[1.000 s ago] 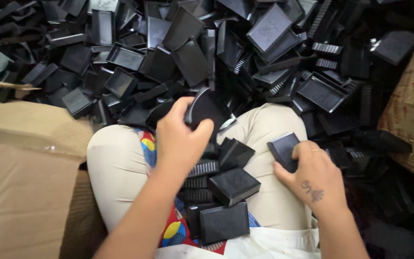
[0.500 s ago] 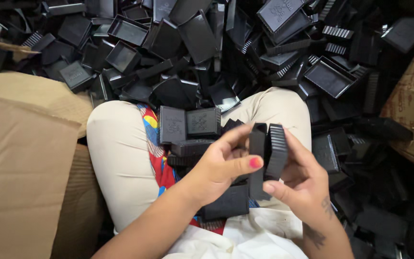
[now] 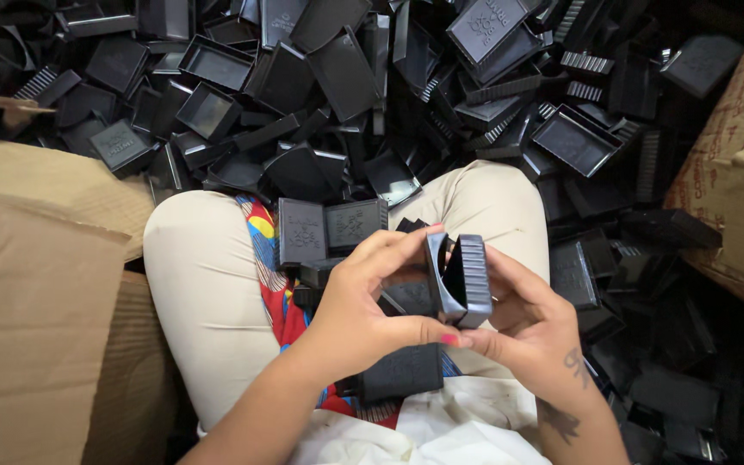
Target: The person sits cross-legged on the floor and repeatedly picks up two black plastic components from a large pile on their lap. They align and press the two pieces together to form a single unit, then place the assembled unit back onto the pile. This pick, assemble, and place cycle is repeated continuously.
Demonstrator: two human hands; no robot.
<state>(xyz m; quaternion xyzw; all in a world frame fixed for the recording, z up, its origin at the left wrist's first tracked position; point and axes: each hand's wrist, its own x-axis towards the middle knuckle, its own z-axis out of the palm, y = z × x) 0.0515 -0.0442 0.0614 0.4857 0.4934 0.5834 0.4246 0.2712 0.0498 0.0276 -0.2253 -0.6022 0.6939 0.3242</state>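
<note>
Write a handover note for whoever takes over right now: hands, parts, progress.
Left hand and right hand together hold two black plastic caps, pressed face to face above the lap.
More caps lie on the lap; one sits lower by the left wrist.
A large heap of caps is ahead, with cardboard boxes at both sides.
Done: pair picked up. Left: pair not set down.

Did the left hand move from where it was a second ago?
Yes. The left hand came down from the black pile beyond the knees to the lap, meeting the right hand around two black parts.
</note>
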